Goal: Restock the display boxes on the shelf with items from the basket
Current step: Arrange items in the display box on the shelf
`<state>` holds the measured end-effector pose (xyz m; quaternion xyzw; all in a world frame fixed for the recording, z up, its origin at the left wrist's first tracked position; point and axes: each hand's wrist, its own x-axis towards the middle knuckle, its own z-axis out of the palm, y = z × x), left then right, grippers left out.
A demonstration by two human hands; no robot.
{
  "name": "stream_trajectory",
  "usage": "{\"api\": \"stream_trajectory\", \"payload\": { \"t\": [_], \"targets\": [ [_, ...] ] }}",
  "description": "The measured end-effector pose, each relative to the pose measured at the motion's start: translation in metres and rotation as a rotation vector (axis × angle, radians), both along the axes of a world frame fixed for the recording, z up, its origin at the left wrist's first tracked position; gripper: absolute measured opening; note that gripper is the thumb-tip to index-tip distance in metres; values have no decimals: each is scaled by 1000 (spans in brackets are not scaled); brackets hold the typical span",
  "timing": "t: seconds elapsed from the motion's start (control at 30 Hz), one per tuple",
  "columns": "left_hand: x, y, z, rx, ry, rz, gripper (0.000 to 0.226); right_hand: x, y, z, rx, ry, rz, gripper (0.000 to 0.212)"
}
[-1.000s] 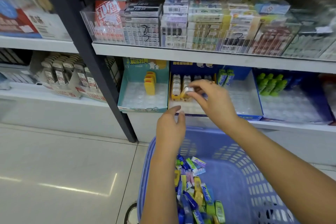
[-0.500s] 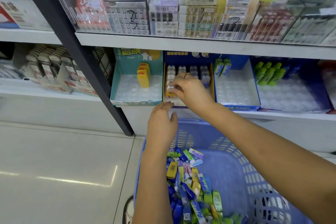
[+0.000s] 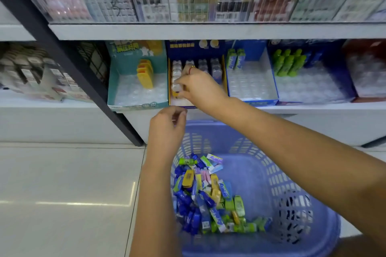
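A blue plastic basket [image 3: 309,175] on the floor holds several small packs [image 3: 206,196] in blue, green, yellow and pink. On the lower shelf stands a row of display boxes. My right hand [image 3: 200,87] reaches into the dark blue and yellow box [image 3: 224,75], fingers pinched on a small white container [image 3: 176,87] at the front of the left column. My left hand [image 3: 167,129] hovers just above the basket's far rim, fingers curled; something small may be in it, but I cannot make it out.
A teal box [image 3: 112,81] with yellow packs [image 3: 145,73] stands left of the dark blue one. Blue boxes to the right hold green packs [image 3: 236,58] and green bottles [image 3: 289,63]. A black upright post [image 3: 87,83] slants down left. An upper shelf edge [image 3: 188,31] overhangs.
My right hand has pressed lower and further left into the dark blue box with the white container. My left hand has curled its fingers. The view has tilted down.
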<state>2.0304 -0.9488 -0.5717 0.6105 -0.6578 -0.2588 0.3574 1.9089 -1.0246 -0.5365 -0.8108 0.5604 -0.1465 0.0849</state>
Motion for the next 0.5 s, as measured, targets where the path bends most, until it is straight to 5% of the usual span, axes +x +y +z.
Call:
{"api": "stream_trajectory", "payload": {
  "t": [0.13,0.33,0.5],
  "targets": [
    [-14,-1,-22,257,-162,-157,14,-49,53,-16,77,-128,-38,20],
    [-67,35,-101,694,-436,-567,24,-98,117,-111,945,514,80,41],
    [-110,91,-155,866,-576,-998,34,-127,174,-194,1276,696,310,61]
  ]
}}
